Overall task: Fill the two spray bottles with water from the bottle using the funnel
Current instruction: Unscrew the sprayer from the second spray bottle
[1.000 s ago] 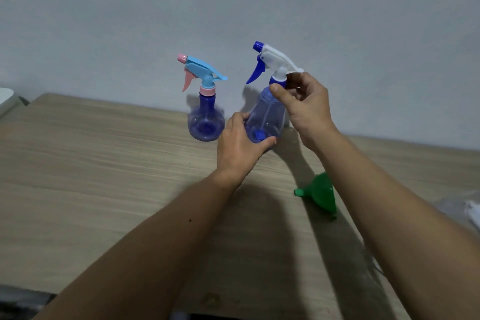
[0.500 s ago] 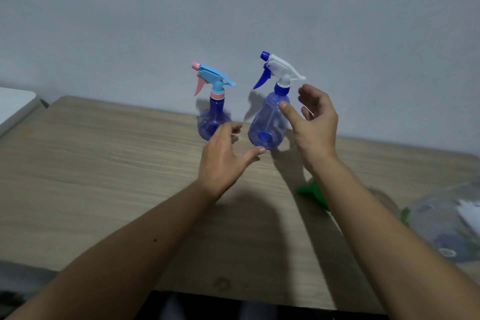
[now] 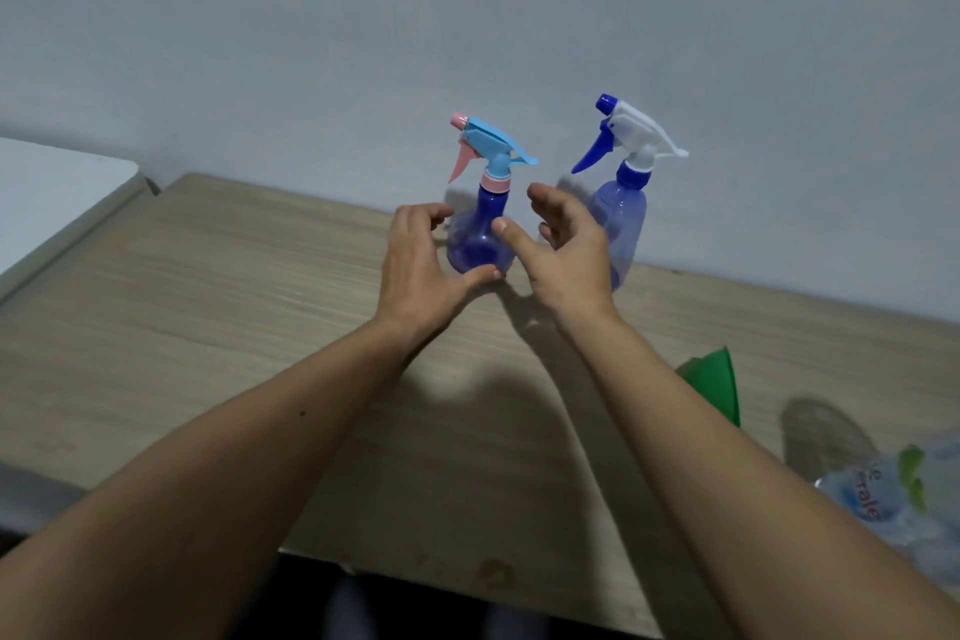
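Two blue spray bottles stand upright at the back of the wooden table (image 3: pixel 208 327). The shorter round spray bottle (image 3: pixel 480 234) has a light-blue head with a pink trigger. The taller spray bottle (image 3: pixel 626 218) has a white head with a dark-blue trigger. My left hand (image 3: pixel 421 270) curls open around the left side of the short bottle, thumb at its base. My right hand (image 3: pixel 563 244) hovers open on that bottle's right, in front of the tall one. A green funnel (image 3: pixel 714 387) lies on its side behind my right forearm. A clear water bottle (image 3: pixel 883 499) lies at the right edge.
A grey wall rises directly behind the bottles. A white surface (image 3: pixel 47 192) adjoins the table at the far left. The table's front edge runs across the bottom of the view.
Both hands have let go of the tall spray bottle and moved left to the short one. The view has shifted, bringing the water bottle into sight.
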`<action>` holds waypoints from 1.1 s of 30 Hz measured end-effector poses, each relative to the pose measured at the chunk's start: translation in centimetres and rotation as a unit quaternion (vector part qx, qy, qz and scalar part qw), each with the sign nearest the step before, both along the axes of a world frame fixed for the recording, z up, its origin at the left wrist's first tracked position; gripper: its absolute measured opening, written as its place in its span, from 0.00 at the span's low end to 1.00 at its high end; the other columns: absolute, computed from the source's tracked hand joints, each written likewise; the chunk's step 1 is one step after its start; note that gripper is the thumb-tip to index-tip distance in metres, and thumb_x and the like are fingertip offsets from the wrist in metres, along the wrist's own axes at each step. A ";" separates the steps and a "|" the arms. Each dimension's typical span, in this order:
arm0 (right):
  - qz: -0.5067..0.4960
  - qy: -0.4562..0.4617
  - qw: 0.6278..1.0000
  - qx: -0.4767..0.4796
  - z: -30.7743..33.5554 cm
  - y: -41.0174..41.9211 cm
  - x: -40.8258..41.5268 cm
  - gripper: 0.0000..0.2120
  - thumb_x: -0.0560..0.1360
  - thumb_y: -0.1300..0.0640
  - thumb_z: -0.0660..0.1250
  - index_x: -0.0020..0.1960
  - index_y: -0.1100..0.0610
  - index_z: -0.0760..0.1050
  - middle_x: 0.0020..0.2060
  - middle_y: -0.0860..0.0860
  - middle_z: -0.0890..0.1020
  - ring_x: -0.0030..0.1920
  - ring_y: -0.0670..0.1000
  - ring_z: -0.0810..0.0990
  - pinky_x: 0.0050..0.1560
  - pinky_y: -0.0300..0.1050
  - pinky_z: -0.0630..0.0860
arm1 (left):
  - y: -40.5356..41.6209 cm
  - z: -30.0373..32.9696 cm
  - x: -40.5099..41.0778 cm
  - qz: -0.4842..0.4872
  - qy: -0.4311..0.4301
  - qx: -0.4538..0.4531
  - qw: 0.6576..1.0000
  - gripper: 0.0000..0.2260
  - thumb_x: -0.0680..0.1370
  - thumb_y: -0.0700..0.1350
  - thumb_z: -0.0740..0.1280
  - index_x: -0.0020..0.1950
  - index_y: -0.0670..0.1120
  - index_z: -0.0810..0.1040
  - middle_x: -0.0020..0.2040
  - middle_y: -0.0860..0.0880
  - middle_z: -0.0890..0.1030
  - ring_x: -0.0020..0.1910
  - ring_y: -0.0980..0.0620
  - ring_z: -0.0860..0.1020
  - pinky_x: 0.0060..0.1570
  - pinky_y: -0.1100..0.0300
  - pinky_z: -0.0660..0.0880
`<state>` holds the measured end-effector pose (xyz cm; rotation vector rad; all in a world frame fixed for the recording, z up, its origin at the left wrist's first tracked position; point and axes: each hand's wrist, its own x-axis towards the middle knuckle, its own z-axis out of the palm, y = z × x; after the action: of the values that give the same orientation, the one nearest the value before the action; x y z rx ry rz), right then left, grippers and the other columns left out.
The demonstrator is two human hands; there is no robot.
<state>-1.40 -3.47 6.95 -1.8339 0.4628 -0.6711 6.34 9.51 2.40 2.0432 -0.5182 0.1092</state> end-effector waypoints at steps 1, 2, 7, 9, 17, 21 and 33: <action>0.003 0.008 1.000 0.002 -0.2 -0.1 0.7 0.28 0.75 0.52 0.79 0.73 0.51 0.75 0.69 0.46 0.80 0.69 0.46 0.77 0.69 0.41 0.74 | -0.3 -0.1 0.3 -0.001 0.006 0.002 1.000 0.44 0.66 0.57 0.87 0.75 0.48 0.68 0.70 0.49 0.71 0.68 0.49 0.75 0.67 0.49 0.80; 0.004 0.013 1.000 0.003 -0.5 -0.1 1.3 0.29 0.76 0.51 0.79 0.74 0.52 0.75 0.70 0.46 0.80 0.70 0.48 0.77 0.67 0.39 0.73 | -0.5 -0.3 0.7 -0.005 0.022 -0.001 1.000 0.46 0.66 0.57 0.87 0.77 0.49 0.66 0.72 0.49 0.70 0.70 0.49 0.74 0.69 0.50 0.78; 0.012 0.010 1.000 0.005 -1.1 -0.4 3.5 0.25 0.75 0.52 0.79 0.70 0.53 0.77 0.63 0.46 0.83 0.63 0.45 0.82 0.60 0.35 0.78 | -1.0 -1.3 2.2 -0.067 0.087 -0.038 0.993 0.46 0.68 0.54 0.86 0.81 0.48 0.67 0.75 0.50 0.76 0.71 0.52 0.77 0.71 0.50 0.78; 0.011 0.007 1.000 0.019 -1.2 -0.3 4.2 0.22 0.75 0.54 0.79 0.67 0.54 0.78 0.58 0.46 0.85 0.58 0.44 0.84 0.58 0.38 0.82 | -0.9 -1.5 2.5 -0.072 0.079 -0.051 0.993 0.42 0.69 0.51 0.86 0.79 0.47 0.71 0.71 0.49 0.80 0.67 0.53 0.80 0.68 0.54 0.80; 0.011 0.018 1.000 -0.005 -0.2 0.0 3.3 0.19 0.77 0.58 0.77 0.65 0.54 0.78 0.55 0.45 0.84 0.54 0.41 0.84 0.48 0.29 0.80 | -0.2 -1.2 1.1 -0.051 0.079 -0.090 0.991 0.42 0.68 0.49 0.86 0.79 0.46 0.72 0.72 0.49 0.80 0.66 0.55 0.80 0.66 0.61 0.79; 0.006 0.021 1.000 -0.014 0.7 0.2 1.4 0.18 0.77 0.57 0.77 0.65 0.54 0.79 0.56 0.46 0.85 0.55 0.43 0.84 0.53 0.34 0.82 | 0.1 -0.5 -0.7 -0.057 0.073 -0.098 0.991 0.42 0.69 0.51 0.86 0.79 0.47 0.73 0.72 0.49 0.80 0.65 0.56 0.79 0.59 0.71 0.77; 0.007 0.010 1.000 -0.004 1.0 0.7 -11.3 0.17 0.74 0.60 0.79 0.62 0.58 0.81 0.51 0.49 0.86 0.46 0.38 0.84 0.50 0.33 0.81 | 1.6 -0.4 -13.0 -0.077 0.090 -0.134 0.984 0.42 0.63 0.50 0.89 0.74 0.46 0.78 0.65 0.50 0.84 0.60 0.58 0.83 0.61 0.61 0.82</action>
<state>-12.74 -2.77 7.95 -1.8518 0.4600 -0.6474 -6.62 11.15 1.97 1.7252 -0.5161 -0.0943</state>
